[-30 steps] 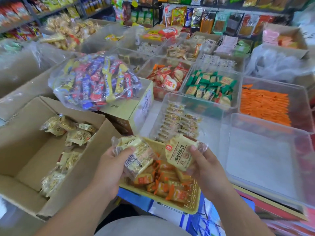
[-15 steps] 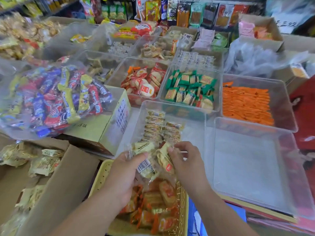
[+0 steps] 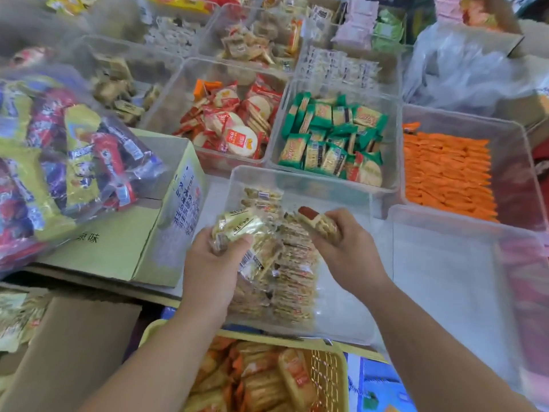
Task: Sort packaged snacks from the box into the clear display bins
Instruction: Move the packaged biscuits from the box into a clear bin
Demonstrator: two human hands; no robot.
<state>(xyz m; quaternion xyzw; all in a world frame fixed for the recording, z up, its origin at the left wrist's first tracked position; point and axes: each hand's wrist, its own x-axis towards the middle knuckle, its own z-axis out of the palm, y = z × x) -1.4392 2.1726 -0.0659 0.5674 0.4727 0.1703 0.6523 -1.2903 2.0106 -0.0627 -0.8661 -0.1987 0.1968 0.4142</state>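
Two hands are loaded over the same bin (image 3: 300, 184). Fingers of the left hand (image 3: 212, 263) curl round a small stack (image 3: 234, 227) of packs, thumb pressed across the front wrapper. Fingers of the right hand (image 3: 347, 248) pinch a single pack (image 3: 318, 223) by its lower end, its red tip pointing up and left. Both hover just above the clear bin, where like packs lie in rows (image 3: 294, 281) along the left and middle, with bare floor showing on the right side. The box (image 3: 74, 337) sits at lower left, with loose packs (image 3: 17, 319) in it. A yellow basket (image 3: 329, 370) of orange-wrapped snacks sits on the near side of the bin, and other bins (image 3: 393, 138) behind hold red, green and orange goods.

The step in hand looks to be placing: feeding packs one at a time from the left stack into the rows. The next move likely calls for lowering the single pack to the end of a row, aligned with its neighbours, then releasing it and drawing another from the stack. Slippery wrappers could let the stack slide, so the left grip should hold firm.
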